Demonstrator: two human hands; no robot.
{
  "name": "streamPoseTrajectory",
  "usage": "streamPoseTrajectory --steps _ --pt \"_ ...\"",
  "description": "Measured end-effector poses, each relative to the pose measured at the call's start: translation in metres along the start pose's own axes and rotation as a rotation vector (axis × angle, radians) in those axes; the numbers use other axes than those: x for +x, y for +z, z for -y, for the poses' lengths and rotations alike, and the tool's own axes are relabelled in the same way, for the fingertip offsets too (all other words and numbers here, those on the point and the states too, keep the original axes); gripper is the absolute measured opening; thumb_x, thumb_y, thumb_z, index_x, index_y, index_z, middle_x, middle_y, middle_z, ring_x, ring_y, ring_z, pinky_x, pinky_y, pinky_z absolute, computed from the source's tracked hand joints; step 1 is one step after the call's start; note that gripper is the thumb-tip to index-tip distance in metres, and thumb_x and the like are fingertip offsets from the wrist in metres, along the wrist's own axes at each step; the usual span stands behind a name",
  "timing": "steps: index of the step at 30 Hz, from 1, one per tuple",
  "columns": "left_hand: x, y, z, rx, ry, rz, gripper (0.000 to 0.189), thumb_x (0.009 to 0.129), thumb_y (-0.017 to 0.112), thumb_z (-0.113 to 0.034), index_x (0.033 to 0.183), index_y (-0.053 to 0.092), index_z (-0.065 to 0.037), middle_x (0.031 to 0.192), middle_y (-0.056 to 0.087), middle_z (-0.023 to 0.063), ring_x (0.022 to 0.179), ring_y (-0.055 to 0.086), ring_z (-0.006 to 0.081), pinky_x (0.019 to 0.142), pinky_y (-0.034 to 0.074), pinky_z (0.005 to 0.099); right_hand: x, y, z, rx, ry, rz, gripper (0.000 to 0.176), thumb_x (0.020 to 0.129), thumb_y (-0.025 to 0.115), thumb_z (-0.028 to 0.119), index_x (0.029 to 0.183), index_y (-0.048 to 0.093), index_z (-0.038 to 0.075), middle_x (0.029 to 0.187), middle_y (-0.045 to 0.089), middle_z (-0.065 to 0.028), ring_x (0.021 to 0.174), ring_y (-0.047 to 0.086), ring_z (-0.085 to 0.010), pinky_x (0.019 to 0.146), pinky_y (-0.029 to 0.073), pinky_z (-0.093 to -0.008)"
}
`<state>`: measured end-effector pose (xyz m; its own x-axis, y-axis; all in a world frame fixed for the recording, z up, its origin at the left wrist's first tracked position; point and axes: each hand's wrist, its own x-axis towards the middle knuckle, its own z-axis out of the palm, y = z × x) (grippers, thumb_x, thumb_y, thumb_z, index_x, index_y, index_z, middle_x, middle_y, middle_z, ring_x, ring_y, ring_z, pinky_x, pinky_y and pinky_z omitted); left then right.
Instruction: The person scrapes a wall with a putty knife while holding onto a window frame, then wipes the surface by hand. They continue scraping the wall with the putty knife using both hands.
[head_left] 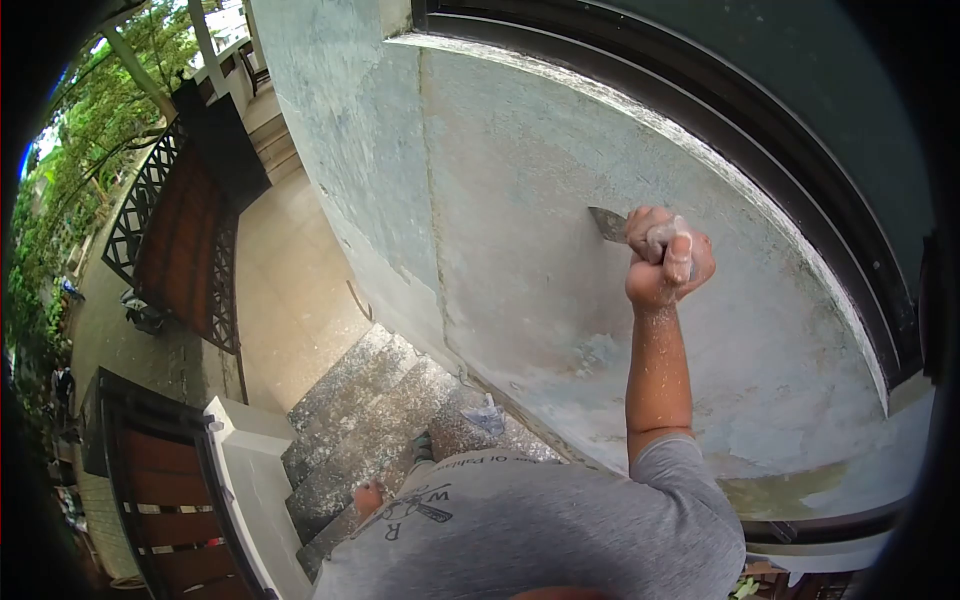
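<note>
My right hand (668, 252), dusted white, is wrapped in a fist around a putty knife. The metal blade (608, 224) of the putty knife points left, its edge right at the patchy grey and pale-blue wall (520, 200). Its handle is mostly hidden inside my fingers. White dust specks my forearm up to the grey sleeve. A thin vertical crack line (434, 200) runs down the wall to the left of the blade. My left hand is out of view.
A dark window frame (700, 95) with a whitish edge curves above and right. Below are speckled steps (350, 390), my feet, and a crumpled clear plastic bag (486, 416). Left stand a white post (255, 460), a brown slatted gate (175, 480), another gate panel (180, 240) and trees.
</note>
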<state>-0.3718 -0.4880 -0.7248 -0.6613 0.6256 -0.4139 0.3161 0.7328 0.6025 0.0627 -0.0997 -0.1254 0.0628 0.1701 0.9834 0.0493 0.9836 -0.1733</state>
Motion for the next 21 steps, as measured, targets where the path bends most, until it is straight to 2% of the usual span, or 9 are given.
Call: streamPoseTrajectory --steps 3,5,7,9,11,13,15,18,21 --pt "0.021 0.013 -0.028 -0.132 0.005 -0.042 0.050 0.096 0.060 -0.046 0.087 0.077 0.000 0.076 0.073 0.0208 0.077 0.073 0.0362 0.073 0.053 0.0469 0.005 0.014 0.038 -0.085 -0.170 0.107 0.052 0.105 0.046 0.033 0.064 0.036 0.004 0.055 0.034 -0.0025 0.045 0.030 -0.0136 0.044 0.023 -0.0302" --pt "0.028 0.021 -0.035 -0.291 -0.066 -0.077 0.049 0.096 0.060 -0.045 0.083 0.077 0.000 0.078 0.073 0.0209 0.081 0.073 0.0362 0.075 0.053 0.0468 0.008 0.006 0.043 -0.059 -0.094 0.097 0.054 0.105 0.048 0.036 0.063 0.034 0.005 0.056 0.035 -0.0038 0.048 0.030 -0.0144 0.046 0.021 -0.0328" --pt "0.023 0.015 -0.044 0.054 0.089 -0.153 0.050 0.096 0.060 -0.044 0.081 0.076 0.000 0.078 0.073 0.0209 0.077 0.072 0.0384 0.075 0.054 0.0468 0.010 0.001 0.038 0.051 -0.002 0.057 0.056 0.105 0.048 0.039 0.063 0.033 0.007 0.057 0.035 -0.0037 0.049 0.030 -0.0148 0.048 0.021 -0.0329" --pt "0.013 0.004 -0.057 -0.151 0.074 -0.037 0.049 0.095 0.061 -0.045 0.083 0.076 0.000 0.080 0.073 0.0224 0.079 0.072 0.0404 0.077 0.054 0.0472 0.011 -0.016 0.030 0.162 0.071 0.110 0.055 0.106 0.046 0.044 0.065 0.032 0.009 0.059 0.036 -0.0036 0.054 0.031 -0.0156 0.052 0.023 -0.0332" --pt "0.011 -0.005 -0.062 -0.097 0.029 -0.095 0.049 0.095 0.061 -0.046 0.083 0.077 0.000 0.082 0.073 0.0230 0.082 0.072 0.0407 0.078 0.055 0.0475 0.017 -0.024 0.032 0.222 0.085 0.050 0.054 0.105 0.049 0.043 0.068 0.034 0.007 0.061 0.035 -0.0027 0.055 0.028 -0.0151 0.053 0.021 -0.0336" --pt "0.002 -0.001 -0.063 -0.036 0.000 -0.121 0.049 0.094 0.062 -0.047 0.084 0.077 -0.001 0.083 0.073 0.0236 0.085 0.072 0.0410 0.079 0.055 0.0479 0.028 -0.036 0.049 0.169 -0.023 0.031 0.059 0.102 0.041 0.056 0.067 0.030 0.011 0.061 0.030 -0.0021 0.056 0.027 -0.0156 0.056 0.022 -0.0344" --pt "0.014 0.002 -0.051 -0.030 -0.030 -0.049 0.052 0.092 0.062 -0.050 0.085 0.078 -0.001 0.084 0.073 0.0247 0.088 0.072 0.0417 0.081 0.055 0.0497 0.038 -0.045 0.087 0.487 -0.102 0.003 0.056 0.096 0.045 0.056 0.060 0.024 0.018 0.056 0.021 0.0033 0.052 0.021 -0.0127 0.057 0.022 -0.0346" --pt "0.015 0.003 -0.046 -0.006 -0.040 -0.051 0.055 0.091 0.062 -0.054 0.086 0.078 -0.002 0.086 0.073 0.0250 0.089 0.072 0.0423 0.082 0.055 0.0506 0.046 -0.028 0.107 0.640 -0.357 0.117 0.056 0.097 0.047 0.050 0.056 0.023 0.021 0.053 0.019 0.0060 0.048 0.021 -0.0124 0.053 0.020 -0.0318" --pt "0.010 0.007 -0.047 0.040 -0.077 -0.047 0.055 0.091 0.062 -0.055 0.086 0.078 -0.003 0.089 0.073 0.0254 0.091 0.071 0.0424 0.083 0.054 0.0508 0.007 -0.013 0.039 -0.150 -0.156 0.062 0.051 0.102 0.051 0.036 0.063 0.027 0.014 0.059 0.027 0.0012 0.054 0.026 -0.0129 0.054 0.023 -0.0322"
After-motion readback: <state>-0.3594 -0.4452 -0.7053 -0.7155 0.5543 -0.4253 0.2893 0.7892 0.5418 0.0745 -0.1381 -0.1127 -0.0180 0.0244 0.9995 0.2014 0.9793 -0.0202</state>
